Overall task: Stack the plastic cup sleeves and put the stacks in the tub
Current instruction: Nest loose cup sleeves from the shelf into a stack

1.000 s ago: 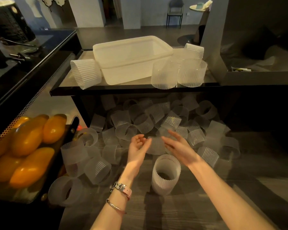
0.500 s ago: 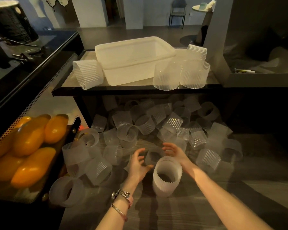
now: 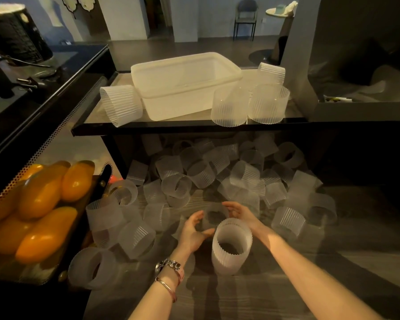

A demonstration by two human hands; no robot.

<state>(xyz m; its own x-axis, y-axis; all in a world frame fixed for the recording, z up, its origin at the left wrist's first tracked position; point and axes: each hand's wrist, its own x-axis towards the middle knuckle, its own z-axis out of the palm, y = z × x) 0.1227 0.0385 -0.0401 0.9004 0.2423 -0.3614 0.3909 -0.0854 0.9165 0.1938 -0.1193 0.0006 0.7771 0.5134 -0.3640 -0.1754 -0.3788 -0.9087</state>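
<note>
Cup sleeve (image 3: 214, 215), loose, just behind upright stack (image 3: 231, 245); cupped between both hands, left (image 3: 192, 232) and right (image 3: 241, 212), fingers curved, contact unclear. Gathering step. Next: seat onto stack; tub (image 3: 185, 85) above, empty.

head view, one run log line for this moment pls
step: grabbing loose sleeve | left hand: open | right hand: open | upright stack: on floor | tub: empty

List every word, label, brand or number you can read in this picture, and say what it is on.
None: no readable text shows anywhere in this view.
The tub and the cup sleeves are plain, with ridges only.
The watch face is too small to read.
The dark container at the top left shows only a pattern, too blurred to tell any letters.
</note>
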